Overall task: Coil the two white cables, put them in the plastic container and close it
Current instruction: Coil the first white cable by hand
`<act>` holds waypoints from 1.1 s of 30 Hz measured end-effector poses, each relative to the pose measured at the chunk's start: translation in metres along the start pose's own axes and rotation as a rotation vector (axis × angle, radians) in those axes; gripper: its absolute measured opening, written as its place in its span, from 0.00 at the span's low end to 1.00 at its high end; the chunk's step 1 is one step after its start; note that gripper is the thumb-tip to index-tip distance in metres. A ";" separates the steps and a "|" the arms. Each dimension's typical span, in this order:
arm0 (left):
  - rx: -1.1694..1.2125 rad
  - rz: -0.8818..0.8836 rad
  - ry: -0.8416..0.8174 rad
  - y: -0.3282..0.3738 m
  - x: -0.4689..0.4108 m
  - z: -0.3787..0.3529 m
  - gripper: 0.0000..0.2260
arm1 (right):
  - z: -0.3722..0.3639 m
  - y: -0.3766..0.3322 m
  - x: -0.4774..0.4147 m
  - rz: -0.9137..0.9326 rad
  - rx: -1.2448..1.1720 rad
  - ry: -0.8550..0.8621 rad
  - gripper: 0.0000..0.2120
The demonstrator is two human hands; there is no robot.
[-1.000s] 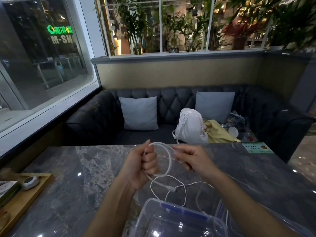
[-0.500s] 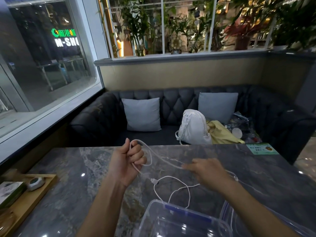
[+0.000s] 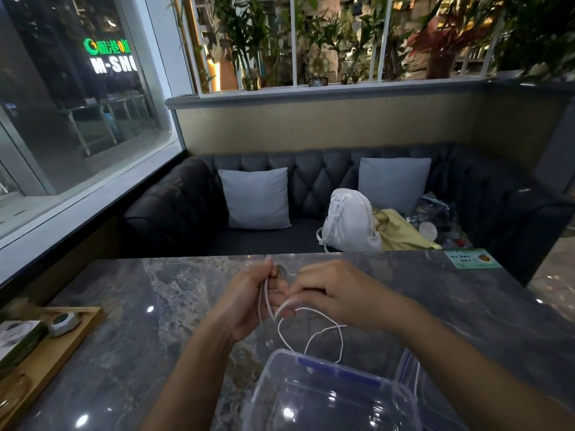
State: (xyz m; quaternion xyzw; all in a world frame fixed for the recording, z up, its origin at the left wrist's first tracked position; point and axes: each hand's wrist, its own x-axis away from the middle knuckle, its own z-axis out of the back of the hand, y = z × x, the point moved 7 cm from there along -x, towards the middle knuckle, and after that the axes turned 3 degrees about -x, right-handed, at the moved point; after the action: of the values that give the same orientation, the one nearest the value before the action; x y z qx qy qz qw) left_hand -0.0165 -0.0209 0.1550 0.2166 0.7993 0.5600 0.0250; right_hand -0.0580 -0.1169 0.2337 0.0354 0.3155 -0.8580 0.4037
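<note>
My left hand [image 3: 249, 301] is closed around a few loops of a white cable [image 3: 311, 332] above the grey marble table [image 3: 155, 321]. My right hand [image 3: 339, 293] meets it from the right and pinches the same cable at the loop. The loose tail curls down to the table just behind the clear plastic container [image 3: 329, 396], which stands open at the near edge with a blue clip on its far rim. A second white cable [image 3: 416, 373] shows as a short strand under my right forearm, over the clear lid [image 3: 404, 368] lying to the container's right.
A wooden tray [image 3: 46, 353] with a small round device and a box sits at the table's left edge. A green card [image 3: 473, 258] lies at the far right corner. Behind the table is a dark sofa [image 3: 186, 213] with two cushions, a white bag [image 3: 350, 220] and yellow cloth.
My right hand came back left from its outstretched position and joined my left hand, bringing more cable to the loops. The loose tail on the table is shorter.
</note>
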 end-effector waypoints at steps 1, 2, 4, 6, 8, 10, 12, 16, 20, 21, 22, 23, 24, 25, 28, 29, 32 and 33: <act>-0.030 0.020 -0.031 -0.003 0.001 -0.004 0.17 | 0.004 0.001 -0.002 0.008 -0.012 0.063 0.07; -0.065 0.028 -0.056 -0.006 0.001 -0.007 0.17 | 0.007 0.004 -0.003 0.005 -0.025 0.115 0.07; -0.119 0.025 -0.101 -0.008 0.001 -0.012 0.19 | 0.010 0.011 -0.003 -0.016 -0.049 0.186 0.06; -0.132 0.041 -0.155 -0.009 0.001 -0.018 0.21 | 0.010 0.017 -0.003 -0.034 -0.057 0.245 0.05; -0.114 0.068 -0.204 -0.009 0.001 -0.023 0.19 | 0.011 0.024 0.000 -0.056 -0.065 0.321 0.04; -0.113 0.098 -0.218 -0.010 0.001 -0.025 0.18 | 0.012 0.032 0.003 -0.094 -0.089 0.381 0.05; -0.125 0.126 -0.196 -0.011 0.001 -0.025 0.17 | 0.008 0.038 0.004 -0.137 -0.082 0.359 0.09; -0.189 0.117 -0.052 -0.013 -0.002 -0.019 0.19 | -0.005 0.053 0.003 -0.291 -0.178 0.198 0.10; -0.108 -0.018 0.198 -0.009 -0.007 -0.012 0.20 | -0.011 0.058 0.003 -0.332 -0.344 0.194 0.07; -0.053 -0.068 0.241 -0.006 -0.009 -0.010 0.19 | -0.011 0.060 0.003 -0.336 -0.372 0.224 0.06; 0.001 -0.108 0.261 -0.002 -0.010 -0.009 0.18 | -0.011 0.063 0.004 -0.344 -0.396 0.284 0.06; 0.027 -0.136 0.265 0.001 -0.011 -0.009 0.17 | -0.009 0.068 0.007 -0.363 -0.429 0.371 0.06; 0.013 -0.152 0.258 0.004 -0.012 -0.010 0.16 | -0.008 0.073 0.010 -0.389 -0.477 0.469 0.07; -0.025 -0.155 0.245 0.005 -0.012 -0.011 0.15 | -0.008 0.078 0.014 -0.412 -0.536 0.558 0.07; -0.141 -0.114 0.230 0.000 -0.014 -0.015 0.18 | -0.013 0.090 0.021 -0.458 -0.626 0.672 0.10; -0.156 -0.114 0.251 -0.001 -0.014 -0.014 0.20 | -0.017 0.091 0.022 -0.463 -0.651 0.670 0.11; -0.193 -0.175 0.322 -0.001 -0.013 -0.009 0.20 | -0.026 0.092 0.020 -0.460 -0.769 0.639 0.12; -0.229 -0.206 0.357 0.001 -0.012 -0.007 0.20 | -0.029 0.092 0.019 -0.460 -0.783 0.618 0.12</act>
State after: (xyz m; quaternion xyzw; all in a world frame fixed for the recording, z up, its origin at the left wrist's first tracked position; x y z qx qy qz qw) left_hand -0.0071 -0.0313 0.1558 0.0272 0.7401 0.6711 -0.0352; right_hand -0.0111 -0.1571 0.1578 0.0631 0.7147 -0.6923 0.0773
